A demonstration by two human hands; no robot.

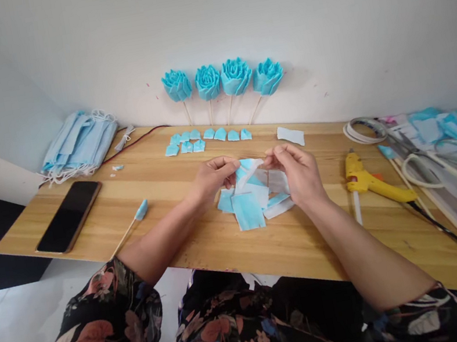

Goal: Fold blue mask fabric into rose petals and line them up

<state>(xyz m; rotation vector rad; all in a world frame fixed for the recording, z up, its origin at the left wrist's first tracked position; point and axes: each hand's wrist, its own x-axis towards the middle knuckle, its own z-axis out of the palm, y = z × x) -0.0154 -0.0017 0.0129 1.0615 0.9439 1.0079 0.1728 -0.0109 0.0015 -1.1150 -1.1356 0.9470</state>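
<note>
Pinching pale blue-white fabric piece point(249, 168), folded, between fingers of left hand point(212, 178) and right hand point(297, 173).

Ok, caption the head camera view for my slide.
Both hands, left hand and right hand, pinch a blue-and-white fabric piece above the wooden table.

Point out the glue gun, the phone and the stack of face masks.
glue gun point(365, 179): head view, on its yellow body.
phone point(69, 215): head view, middle of its dark screen.
stack of face masks point(80, 143): head view, on the top mask.
</note>
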